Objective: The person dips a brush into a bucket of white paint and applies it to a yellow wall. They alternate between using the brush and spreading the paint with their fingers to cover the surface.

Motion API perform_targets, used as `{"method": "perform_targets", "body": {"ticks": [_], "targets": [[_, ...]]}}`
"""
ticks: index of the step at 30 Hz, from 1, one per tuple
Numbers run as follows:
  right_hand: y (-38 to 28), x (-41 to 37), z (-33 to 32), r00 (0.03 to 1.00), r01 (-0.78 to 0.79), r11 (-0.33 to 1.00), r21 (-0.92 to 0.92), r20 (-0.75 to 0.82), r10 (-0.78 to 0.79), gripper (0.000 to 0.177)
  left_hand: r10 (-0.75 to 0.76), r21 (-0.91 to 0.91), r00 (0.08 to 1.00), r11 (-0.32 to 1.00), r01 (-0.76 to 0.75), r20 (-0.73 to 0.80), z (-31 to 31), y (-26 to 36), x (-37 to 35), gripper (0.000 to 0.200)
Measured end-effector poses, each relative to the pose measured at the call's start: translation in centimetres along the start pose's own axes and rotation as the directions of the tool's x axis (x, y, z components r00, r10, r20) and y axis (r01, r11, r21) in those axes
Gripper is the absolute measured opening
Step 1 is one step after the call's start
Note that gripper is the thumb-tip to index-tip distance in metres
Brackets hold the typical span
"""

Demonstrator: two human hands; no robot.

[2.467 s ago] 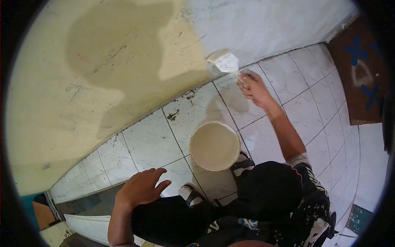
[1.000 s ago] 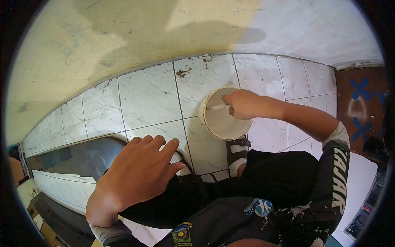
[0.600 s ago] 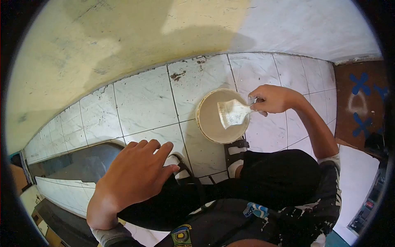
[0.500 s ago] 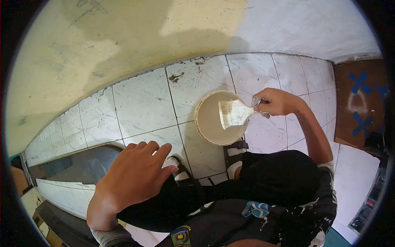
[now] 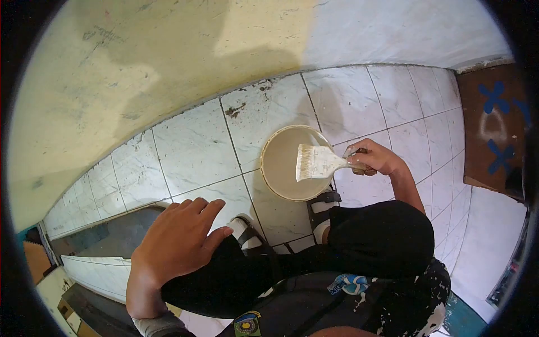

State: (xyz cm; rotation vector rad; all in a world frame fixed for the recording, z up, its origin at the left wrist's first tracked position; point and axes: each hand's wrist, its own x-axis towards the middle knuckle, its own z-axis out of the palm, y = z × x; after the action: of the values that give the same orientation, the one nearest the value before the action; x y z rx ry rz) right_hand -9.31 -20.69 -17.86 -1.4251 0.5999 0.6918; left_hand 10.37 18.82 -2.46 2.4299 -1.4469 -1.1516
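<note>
My right hand (image 5: 370, 157) is closed round the handle of a wide paintbrush (image 5: 319, 163) with a whitish, paint-covered ferrule and pale bristles. The brush lies across the view over the mouth of a round bucket (image 5: 264, 168), its bristles pointing left. The inside of the bucket looks off-white. Whether the bristles touch the bucket cannot be seen. My left hand (image 5: 178, 240) hovers over my knee at the lower left, back of the hand up, fingers apart and holding nothing.
A wall, yellow at left (image 5: 185, 50) and white at right (image 5: 404, 33), rises beyond the tiled floor (image 5: 191, 149). A brown board (image 5: 488, 129) with blue marks stands at right. My sandalled feet (image 5: 247, 231) are beside the bucket. A dark glossy panel (image 5: 106, 235) lies at left.
My right hand has moved down and slightly left or nearer my knee, and the brush has tilted a little. My left hand is slightly lower. The view has shifted a little.
</note>
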Motion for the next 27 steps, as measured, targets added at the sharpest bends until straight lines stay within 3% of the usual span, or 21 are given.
{"method": "perform_targets", "body": {"ticks": [4, 8, 11, 13, 15, 17, 18, 19, 21, 27], "targets": [[1.4, 0.6, 0.1, 0.989, -0.012, 0.993, 0.121, -0.142, 0.029, 0.023, -0.043, -0.042, 0.998, 0.998, 0.045, 0.042, -0.2, 0.3, 0.1, 0.044], [2.0, 0.8, -0.6, 0.996, 0.038, 0.987, 0.154, -0.089, -0.024, 0.027, -0.041, 0.014, 0.999, 0.999, 0.041, 0.028, -0.2, 0.5, 0.1, 0.044], [1.2, 0.6, -1.4, 0.991, 0.108, 0.974, 0.198, -0.104, -0.088, 0.015, -0.048, -0.008, 0.998, 0.999, 0.048, 0.040, -0.3, 0.4, 0.2, 0.045], [0.2, 0.7, -3.1, 0.969, 0.227, 0.917, 0.327, -0.170, -0.180, 0.014, -0.058, -0.034, 0.997, 0.998, 0.060, 0.055, -0.4, 0.4, 0.3, 0.045], [-1.0, 1.5, -4.6, 0.946, 0.315, 0.896, 0.312, -0.181, -0.269, 0.014, -0.034, -0.012, 0.999, 0.999, 0.034, 0.029, -0.1, 0.1, 0.4, 0.044], [-1.4, 3.2, -5.7, 0.872, 0.482, 0.789, 0.381, -0.291, -0.392, 0.023, -0.010, 0.011, 1.000, 1.000, 0.010, 0.003, 0.1, 0.0, 0.4, 0.043], [-2.7, 3.9, -4.9, 0.830, 0.523, 0.785, 0.331, -0.408, -0.381, 0.020, -0.012, 0.002, 1.000, 1.000, 0.012, 0.000, 0.1, -0.1, 0.4, 0.043], [-2.4, 5.4, -5.1, 0.827, 0.527, 0.782, 0.333, -0.411, -0.383, 0.020, -0.016, -0.008, 1.000, 1.000, 0.016, -0.004, 0.1, -0.1, 0.5, 0.043], [0.2, 10.2, -6.0, 0.756, 0.555, 0.784, 0.278, -0.562, -0.336, 0.020, -0.017, -0.002, 1.000, 1.000, 0.017, -0.004, 0.1, 0.0, 0.6, 0.044], [4.4, 19.2, -5.5, 0.688, 0.543, 0.791, 0.281, -0.689, -0.227, 0.021, -0.065, -0.006, 0.997, 0.998, 0.065, 0.032, -0.1, 0.1, 1.1, 0.045]]}}
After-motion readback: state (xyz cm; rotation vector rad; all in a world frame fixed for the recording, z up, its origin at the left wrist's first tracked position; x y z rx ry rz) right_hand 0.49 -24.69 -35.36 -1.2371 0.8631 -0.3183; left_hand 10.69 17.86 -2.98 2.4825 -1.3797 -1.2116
